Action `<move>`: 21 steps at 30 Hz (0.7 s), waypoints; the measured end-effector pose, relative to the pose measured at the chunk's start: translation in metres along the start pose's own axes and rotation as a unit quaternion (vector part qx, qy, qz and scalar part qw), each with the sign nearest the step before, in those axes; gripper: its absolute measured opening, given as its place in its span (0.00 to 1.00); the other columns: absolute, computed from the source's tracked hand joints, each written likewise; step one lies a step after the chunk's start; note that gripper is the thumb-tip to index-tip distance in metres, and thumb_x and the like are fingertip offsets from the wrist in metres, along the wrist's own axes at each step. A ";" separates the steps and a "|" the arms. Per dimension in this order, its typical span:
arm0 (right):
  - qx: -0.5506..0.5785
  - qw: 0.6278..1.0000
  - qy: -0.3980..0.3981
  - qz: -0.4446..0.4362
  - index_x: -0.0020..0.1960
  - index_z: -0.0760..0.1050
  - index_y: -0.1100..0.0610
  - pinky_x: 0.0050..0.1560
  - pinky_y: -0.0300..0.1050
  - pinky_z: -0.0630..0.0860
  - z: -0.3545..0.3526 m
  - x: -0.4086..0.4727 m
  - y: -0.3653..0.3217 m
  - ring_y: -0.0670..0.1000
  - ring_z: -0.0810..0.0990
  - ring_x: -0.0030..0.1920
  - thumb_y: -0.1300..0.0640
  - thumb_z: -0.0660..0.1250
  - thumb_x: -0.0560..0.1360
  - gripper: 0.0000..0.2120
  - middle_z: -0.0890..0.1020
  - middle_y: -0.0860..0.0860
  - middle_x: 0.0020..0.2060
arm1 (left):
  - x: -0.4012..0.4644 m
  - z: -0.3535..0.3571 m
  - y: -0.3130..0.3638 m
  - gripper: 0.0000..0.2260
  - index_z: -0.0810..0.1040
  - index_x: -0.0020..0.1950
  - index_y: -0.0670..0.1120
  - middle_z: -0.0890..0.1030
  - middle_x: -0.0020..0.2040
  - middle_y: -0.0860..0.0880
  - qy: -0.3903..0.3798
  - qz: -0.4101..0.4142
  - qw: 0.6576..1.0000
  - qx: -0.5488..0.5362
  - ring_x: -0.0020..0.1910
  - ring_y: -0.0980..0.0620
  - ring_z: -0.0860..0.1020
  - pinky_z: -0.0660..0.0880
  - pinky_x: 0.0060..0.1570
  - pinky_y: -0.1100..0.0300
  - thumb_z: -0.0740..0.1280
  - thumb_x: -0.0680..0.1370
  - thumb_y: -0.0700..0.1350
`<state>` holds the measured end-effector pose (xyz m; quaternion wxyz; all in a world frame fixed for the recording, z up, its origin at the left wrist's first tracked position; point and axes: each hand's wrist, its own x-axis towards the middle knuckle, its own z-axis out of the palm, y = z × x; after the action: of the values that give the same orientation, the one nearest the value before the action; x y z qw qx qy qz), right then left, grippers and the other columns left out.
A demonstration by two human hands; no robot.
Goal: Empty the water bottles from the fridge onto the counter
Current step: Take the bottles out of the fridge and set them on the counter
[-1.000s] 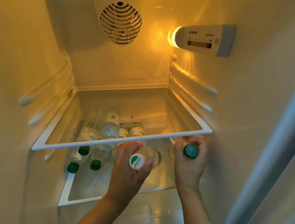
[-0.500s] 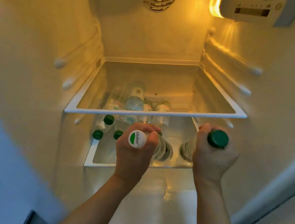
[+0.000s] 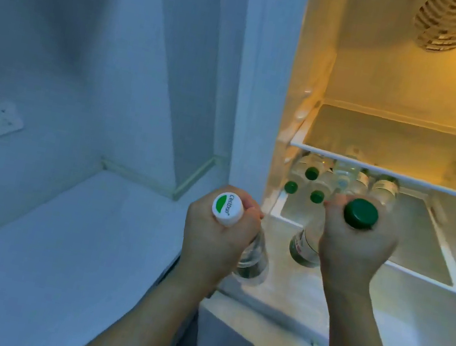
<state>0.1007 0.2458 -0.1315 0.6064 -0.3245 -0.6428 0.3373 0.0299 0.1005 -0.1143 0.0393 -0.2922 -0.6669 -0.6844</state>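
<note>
Your left hand [image 3: 217, 233] clasps a white-capped bottle [image 3: 248, 255] over the counter [image 3: 57, 234] edge; your right hand [image 3: 355, 247] grips a green-capped bottle [image 3: 304, 244] by its neck, clear of the shelf [image 3: 357, 261], ready for setting down. More bottles [image 3: 341, 180] lie behind.

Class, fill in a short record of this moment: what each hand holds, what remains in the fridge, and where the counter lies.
left hand: grips a white-capped bottle by its neck
right hand: grips a green-capped bottle by its neck
fridge: open, lit; several green-capped bottles lie on the lower shelf
counter: left of the fridge, no bottle on it
</note>
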 end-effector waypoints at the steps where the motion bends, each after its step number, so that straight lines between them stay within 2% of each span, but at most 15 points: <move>1: 0.017 1.000 -0.024 -0.007 0.39 0.76 0.60 0.36 0.43 0.70 0.007 -0.014 -0.011 0.54 0.74 0.33 0.54 0.68 0.72 0.09 0.76 0.54 0.30 | -0.008 -0.020 0.000 0.04 0.80 0.34 0.43 0.82 0.33 0.45 0.022 -0.011 1.000 0.002 0.35 0.47 0.80 0.77 0.36 0.58 0.66 0.66 0.43; 3: 0.031 0.997 -0.073 0.012 0.34 0.74 0.59 0.35 0.45 0.68 0.024 -0.055 -0.039 0.56 0.73 0.32 0.54 0.67 0.70 0.10 0.75 0.56 0.28 | -0.027 -0.071 0.002 0.05 0.79 0.35 0.40 0.81 0.34 0.42 0.058 -0.031 0.998 0.024 0.36 0.44 0.79 0.77 0.35 0.56 0.66 0.66 0.41; 5: 0.053 0.992 -0.111 0.026 0.35 0.75 0.59 0.37 0.45 0.70 0.035 -0.085 -0.054 0.56 0.75 0.34 0.53 0.67 0.69 0.09 0.77 0.56 0.29 | -0.044 -0.105 0.007 0.06 0.78 0.36 0.38 0.81 0.35 0.40 0.085 -0.048 0.994 0.048 0.37 0.43 0.79 0.77 0.36 0.55 0.66 0.67 0.41; 9: 0.072 0.976 -0.202 0.027 0.34 0.74 0.62 0.32 0.36 0.66 0.047 -0.160 -0.102 0.52 0.70 0.31 0.57 0.68 0.70 0.10 0.75 0.57 0.28 | -0.094 -0.192 0.016 0.09 0.76 0.36 0.35 0.79 0.36 0.38 0.163 -0.063 0.981 0.090 0.37 0.42 0.77 0.76 0.35 0.53 0.65 0.66 0.42; 10: 0.082 0.972 -0.220 0.024 0.34 0.74 0.62 0.32 0.37 0.66 0.049 -0.174 -0.112 0.52 0.69 0.31 0.56 0.68 0.69 0.10 0.74 0.57 0.27 | -0.104 -0.207 0.017 0.08 0.76 0.36 0.36 0.79 0.36 0.38 0.173 -0.066 0.977 0.103 0.37 0.42 0.77 0.75 0.34 0.54 0.65 0.66 0.41; 13: 0.115 0.945 -0.305 0.028 0.36 0.76 0.61 0.36 0.46 0.70 0.052 -0.239 -0.150 0.54 0.74 0.32 0.53 0.67 0.68 0.10 0.77 0.56 0.29 | -0.151 -0.271 0.029 0.07 0.77 0.35 0.37 0.80 0.35 0.40 0.255 -0.094 0.952 0.139 0.36 0.43 0.78 0.73 0.34 0.59 0.66 0.64 0.42; 18: 0.195 0.887 -0.418 0.011 0.37 0.78 0.61 0.35 0.39 0.70 0.042 -0.347 -0.214 0.51 0.76 0.35 0.52 0.65 0.67 0.12 0.80 0.55 0.32 | -0.240 -0.363 0.059 0.08 0.77 0.35 0.36 0.80 0.35 0.40 0.367 -0.095 0.903 0.201 0.37 0.41 0.78 0.74 0.34 0.57 0.66 0.64 0.42; 21: 0.230 0.849 -0.475 0.006 0.36 0.77 0.60 0.37 0.43 0.71 0.028 -0.404 -0.249 0.52 0.77 0.35 0.53 0.66 0.67 0.10 0.80 0.56 0.32 | -0.293 -0.405 0.078 0.07 0.77 0.36 0.36 0.80 0.35 0.39 0.415 -0.108 0.871 0.238 0.37 0.41 0.78 0.76 0.36 0.52 0.68 0.66 0.40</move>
<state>0.0920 -0.2290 -0.1525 0.2819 0.0204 -0.7549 0.5918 0.1663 -0.3858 -0.1528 0.3069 0.1109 -0.7590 -0.5633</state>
